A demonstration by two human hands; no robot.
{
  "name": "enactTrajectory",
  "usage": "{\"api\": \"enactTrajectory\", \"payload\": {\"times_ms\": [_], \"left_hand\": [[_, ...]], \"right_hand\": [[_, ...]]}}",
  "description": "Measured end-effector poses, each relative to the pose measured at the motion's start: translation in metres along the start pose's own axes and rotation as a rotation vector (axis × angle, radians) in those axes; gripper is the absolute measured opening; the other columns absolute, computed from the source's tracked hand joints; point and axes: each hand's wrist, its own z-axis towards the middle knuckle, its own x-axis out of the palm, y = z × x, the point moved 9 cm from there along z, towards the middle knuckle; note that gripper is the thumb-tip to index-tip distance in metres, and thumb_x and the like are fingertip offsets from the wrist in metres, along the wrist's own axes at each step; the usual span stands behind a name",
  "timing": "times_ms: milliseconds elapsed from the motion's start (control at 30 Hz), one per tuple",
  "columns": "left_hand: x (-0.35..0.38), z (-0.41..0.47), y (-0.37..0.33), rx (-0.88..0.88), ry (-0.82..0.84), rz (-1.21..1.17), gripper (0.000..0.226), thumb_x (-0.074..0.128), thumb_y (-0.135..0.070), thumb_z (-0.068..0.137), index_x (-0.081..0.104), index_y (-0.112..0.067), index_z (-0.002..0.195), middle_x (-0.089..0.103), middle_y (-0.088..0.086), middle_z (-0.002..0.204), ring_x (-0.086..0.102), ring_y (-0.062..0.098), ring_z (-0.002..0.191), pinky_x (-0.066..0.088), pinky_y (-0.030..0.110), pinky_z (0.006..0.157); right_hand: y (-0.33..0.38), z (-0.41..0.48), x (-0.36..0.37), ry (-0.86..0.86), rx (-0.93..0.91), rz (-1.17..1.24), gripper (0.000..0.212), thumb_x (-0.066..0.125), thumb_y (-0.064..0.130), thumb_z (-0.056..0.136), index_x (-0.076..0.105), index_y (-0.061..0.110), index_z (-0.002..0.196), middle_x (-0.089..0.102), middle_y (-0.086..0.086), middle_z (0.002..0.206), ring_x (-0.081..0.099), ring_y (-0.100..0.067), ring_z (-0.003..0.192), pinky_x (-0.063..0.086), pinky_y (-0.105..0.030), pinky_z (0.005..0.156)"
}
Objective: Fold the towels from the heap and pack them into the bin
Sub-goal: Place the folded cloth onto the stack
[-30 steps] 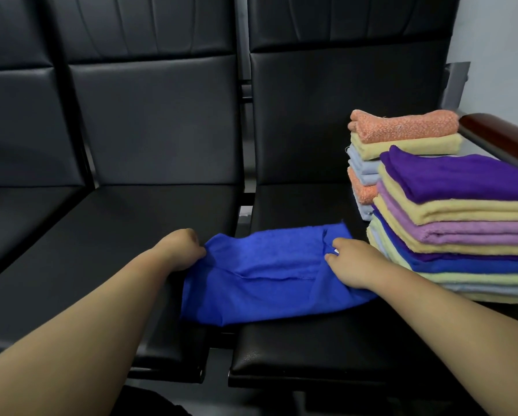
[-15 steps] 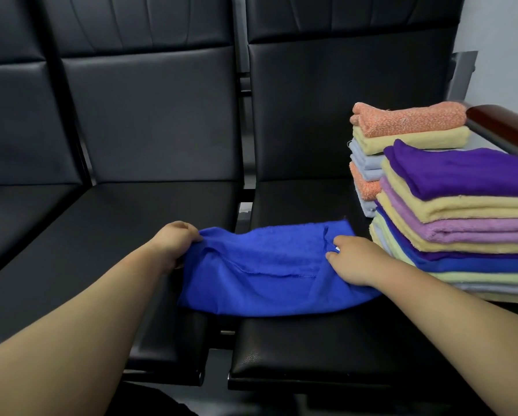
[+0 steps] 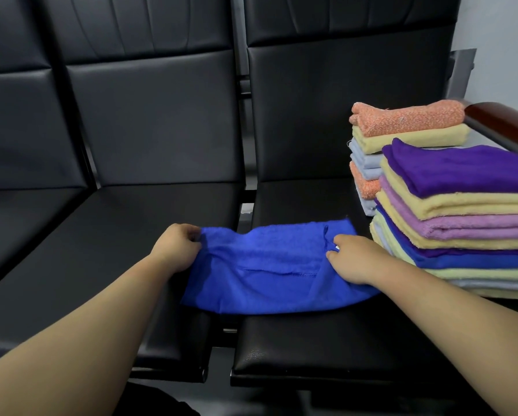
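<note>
Head cam: blue towel (image 3: pixel 266 271) lies flat across the gap btw two black seats (image 3: pixel 116 235), near their front edges. My L hand (image 3: pixel 176 250) pinches its left edge, fingers curled. R hand (image 3: pixel 356 259) grips a fold near the right end. Bare leatherette behind and to the left. Folded stacks (image 3: pixel 461 211) sit just right of R hand, under the wooden armrest (image 3: pixel 497 118). Soft terry, stitched hem showing.

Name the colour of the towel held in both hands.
The towel is bright blue; head view.
</note>
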Motion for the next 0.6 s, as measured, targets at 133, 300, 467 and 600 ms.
{"api": "enactTrajectory", "payload": {"times_ms": [133, 300, 467, 600], "left_hand": [[-0.002, -0.012, -0.018, 0.094, 0.044, -0.063, 0.004, 0.076, -0.024, 0.087, 0.073, -0.024, 0.089, 0.074, -0.002, 0.093, 0.068, 0.018, 0.089, 0.054, 0.036, 0.082], [0.017, -0.024, -0.016, 0.116, 0.243, 0.137, 0.017, 0.084, -0.029, 0.080, 0.070, -0.026, 0.090, 0.068, -0.007, 0.088, 0.065, 0.015, 0.086, 0.050, 0.028, 0.076], [0.015, -0.023, -0.009, 0.079, 0.245, 0.268, 0.020, 0.080, -0.029, 0.083, 0.063, -0.017, 0.085, 0.064, -0.002, 0.086, 0.060, 0.017, 0.080, 0.050, 0.032, 0.074], [0.016, -0.025, -0.013, 0.090, 0.285, 0.233, 0.019, 0.076, -0.022, 0.085, 0.060, -0.018, 0.075, 0.059, -0.002, 0.076, 0.055, 0.016, 0.072, 0.046, 0.029, 0.067]], "right_hand": [[0.000, -0.001, 0.000, -0.002, 0.007, 0.011, 0.022, 0.041, 0.035, 0.106, 0.050, 0.023, 0.090, 0.057, 0.003, 0.092, 0.057, -0.015, 0.083, 0.042, -0.032, 0.069], [0.002, -0.009, -0.006, -0.042, 0.008, 0.119, 0.030, 0.048, 0.037, 0.102, 0.042, 0.021, 0.077, 0.052, 0.002, 0.083, 0.050, -0.015, 0.074, 0.034, -0.031, 0.060], [0.000, -0.016, -0.012, -0.088, 0.017, 0.233, 0.036, 0.052, 0.036, 0.099, 0.038, 0.016, 0.072, 0.046, -0.002, 0.075, 0.046, -0.017, 0.068, 0.031, -0.032, 0.058], [-0.004, -0.016, -0.013, -0.099, 0.037, 0.271, 0.034, 0.049, 0.027, 0.100, 0.035, 0.014, 0.071, 0.043, -0.003, 0.074, 0.042, -0.018, 0.067, 0.031, -0.032, 0.058]]}}
